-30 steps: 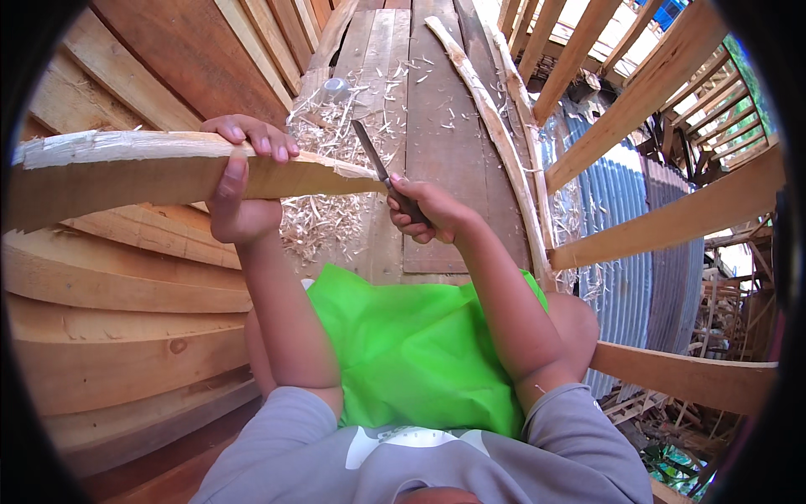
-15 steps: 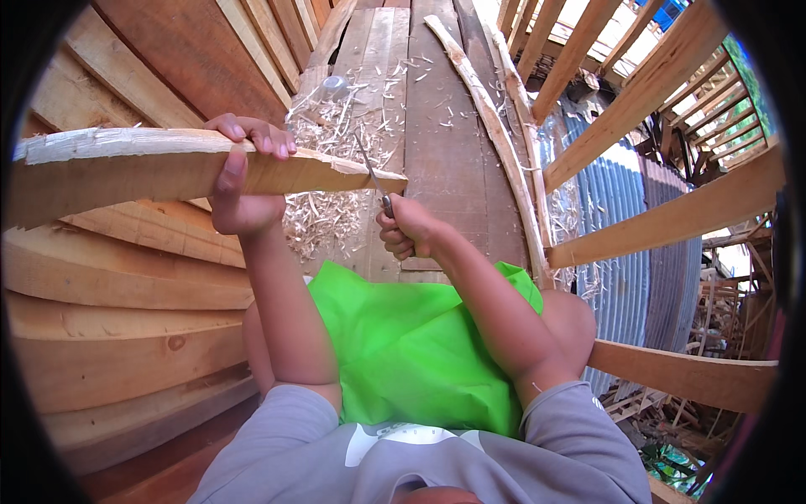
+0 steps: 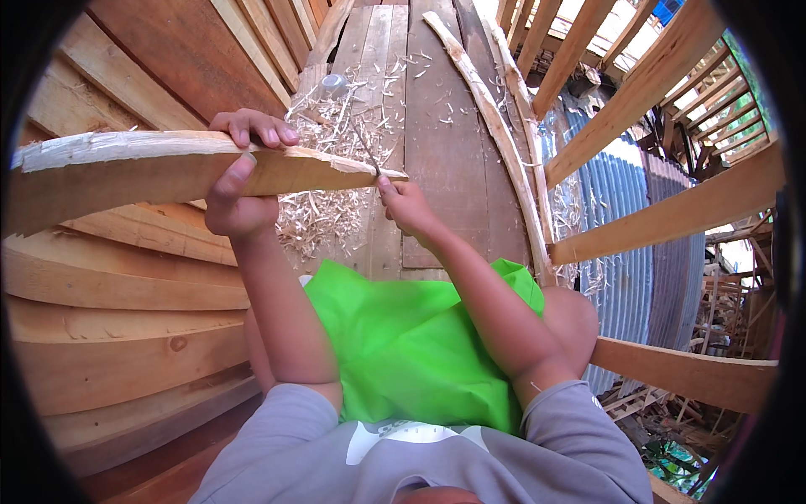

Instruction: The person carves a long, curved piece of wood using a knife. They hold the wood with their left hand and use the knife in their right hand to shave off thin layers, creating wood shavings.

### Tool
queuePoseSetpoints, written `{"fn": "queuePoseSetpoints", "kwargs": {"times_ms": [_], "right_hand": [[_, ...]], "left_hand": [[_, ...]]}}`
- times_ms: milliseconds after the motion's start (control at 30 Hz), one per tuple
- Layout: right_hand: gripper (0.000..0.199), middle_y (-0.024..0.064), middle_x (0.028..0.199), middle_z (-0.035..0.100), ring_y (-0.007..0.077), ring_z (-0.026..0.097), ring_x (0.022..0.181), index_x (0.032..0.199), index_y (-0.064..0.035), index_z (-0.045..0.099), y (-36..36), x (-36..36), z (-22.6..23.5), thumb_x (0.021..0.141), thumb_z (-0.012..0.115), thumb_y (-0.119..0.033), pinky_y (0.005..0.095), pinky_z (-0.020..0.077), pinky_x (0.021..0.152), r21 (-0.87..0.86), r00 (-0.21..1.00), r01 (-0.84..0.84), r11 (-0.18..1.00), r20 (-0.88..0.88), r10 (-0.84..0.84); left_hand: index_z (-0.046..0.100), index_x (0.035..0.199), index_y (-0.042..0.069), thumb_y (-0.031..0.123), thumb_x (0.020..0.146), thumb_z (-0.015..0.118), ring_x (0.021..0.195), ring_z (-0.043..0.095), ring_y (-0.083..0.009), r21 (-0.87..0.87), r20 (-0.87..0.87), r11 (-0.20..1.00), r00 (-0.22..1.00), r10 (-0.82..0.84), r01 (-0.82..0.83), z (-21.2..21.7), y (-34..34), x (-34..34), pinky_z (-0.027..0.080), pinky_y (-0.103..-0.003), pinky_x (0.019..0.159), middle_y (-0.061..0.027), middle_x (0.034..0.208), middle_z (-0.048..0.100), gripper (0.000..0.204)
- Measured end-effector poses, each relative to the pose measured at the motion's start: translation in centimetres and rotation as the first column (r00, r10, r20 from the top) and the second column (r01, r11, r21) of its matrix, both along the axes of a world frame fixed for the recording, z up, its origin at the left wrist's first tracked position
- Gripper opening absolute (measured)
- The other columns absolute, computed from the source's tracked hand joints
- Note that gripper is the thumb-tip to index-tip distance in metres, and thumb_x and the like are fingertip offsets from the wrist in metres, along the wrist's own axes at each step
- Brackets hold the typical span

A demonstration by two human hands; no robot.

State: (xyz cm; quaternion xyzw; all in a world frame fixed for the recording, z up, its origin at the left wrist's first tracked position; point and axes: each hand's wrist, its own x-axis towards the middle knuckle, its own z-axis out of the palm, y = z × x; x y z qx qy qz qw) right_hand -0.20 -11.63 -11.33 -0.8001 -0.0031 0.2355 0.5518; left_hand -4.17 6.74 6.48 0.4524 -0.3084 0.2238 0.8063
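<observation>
My left hand (image 3: 246, 172) is closed around a long wooden plank (image 3: 151, 172), thumb on the near face and fingers over the top edge. The plank reaches in from the left and tapers to a thin tip on the right. Its upper edge is pale and rough, freshly cut. In my right hand (image 3: 405, 204) is a knife (image 3: 367, 151); the fist hides its handle. The thin blade slants up and left across the plank's edge near the tip. A green cloth (image 3: 411, 344) lies over my lap, below both hands.
Wood shavings (image 3: 323, 214) are scattered over the board floor (image 3: 445, 168), with a clear plastic cup (image 3: 334, 85) among them. Two long pale poles (image 3: 483, 101) lie to the right. A plank wall (image 3: 126, 294) stands close on the left; wooden railing slats (image 3: 663, 223) and corrugated metal (image 3: 617, 277) are on the right.
My right hand has moved slightly up, with the knife now against the plank near its tip. My left hand keeps its hold and has shifted slightly left.
</observation>
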Motion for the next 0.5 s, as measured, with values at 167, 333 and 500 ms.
{"fn": "queuePoseSetpoints", "kwargs": {"times_ms": [167,333,500], "right_hand": [[0.070,0.0311,0.093,0.064,0.0438,0.062,0.096,0.095,0.0098,0.064,0.7,-0.3,1.8,0.100,0.023,-0.046,0.0498,0.0443,0.088,-0.172,0.988,0.152,0.973,0.027,-0.150],[0.063,0.0345,0.098,0.062,0.0472,0.059,0.100,0.092,0.0107,0.064,1.4,-2.0,8.3,0.098,0.022,-0.036,0.0503,0.0436,0.092,-0.139,0.997,0.029,0.990,0.076,-0.019],[0.058,0.0352,0.095,0.062,0.0476,0.060,0.098,0.090,0.0105,0.063,-0.7,0.1,-1.5,0.096,0.027,-0.034,0.0512,0.0435,0.091,-0.197,0.973,0.221,0.955,0.112,-0.202]], "left_hand": [[0.046,0.098,0.003,0.014,0.077,0.056,0.074,0.051,-0.0211,0.014,0.017,1.000,1.000,-0.012,0.012,-0.4,-0.9,-0.3,0.043,-0.036,0.075,-0.0104,0.079,0.049,0.026],[0.045,0.098,0.004,0.014,0.078,0.054,0.074,0.050,-0.0214,0.048,0.028,0.998,0.999,0.043,-0.044,-0.4,-1.7,-0.6,0.041,-0.035,0.074,-0.0098,0.079,0.048,0.024],[0.046,0.097,0.005,0.015,0.078,0.054,0.073,0.049,-0.0214,0.027,0.042,1.000,0.999,0.005,-0.006,-0.2,-1.5,-0.2,0.040,-0.035,0.073,-0.0090,0.077,0.048,0.023]]}}
